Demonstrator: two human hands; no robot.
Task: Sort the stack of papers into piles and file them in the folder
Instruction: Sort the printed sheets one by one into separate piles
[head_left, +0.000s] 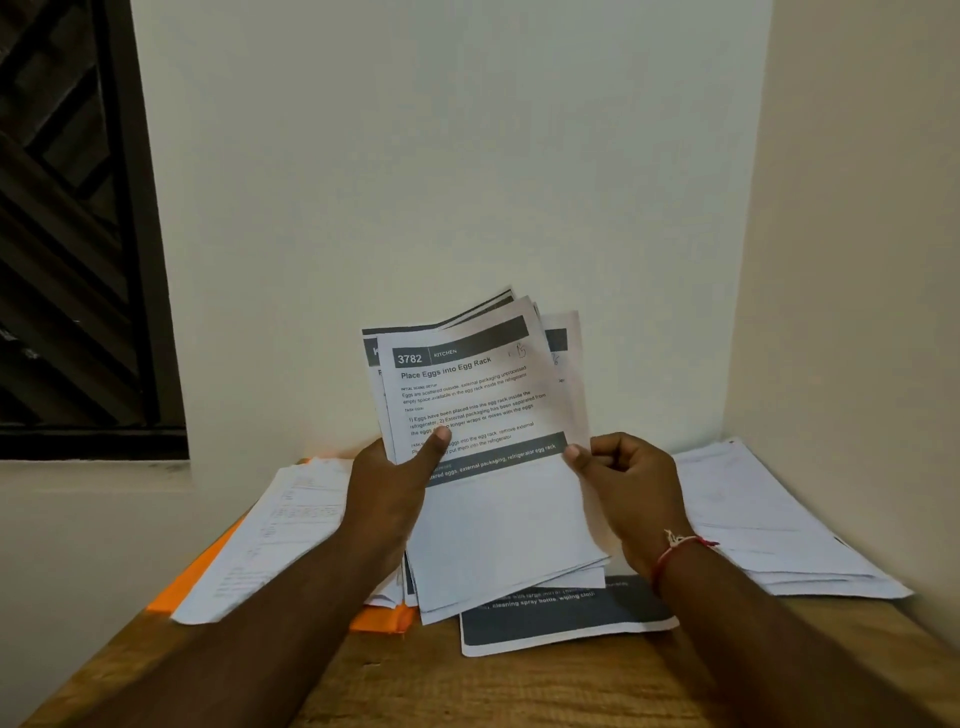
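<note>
My left hand (393, 480) grips the papers (567, 358), centre frame. My right hand (629, 486) pinches the top sheet (467, 396); I should pull it slowly.

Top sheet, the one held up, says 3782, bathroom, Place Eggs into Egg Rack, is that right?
Not bathroom: the head view shows the top sheet headed KITCHEN. The number 3782 and title Place Eggs into Egg Rack are right.

Dim, even indoor light; wide-angle bending at edges.
</note>
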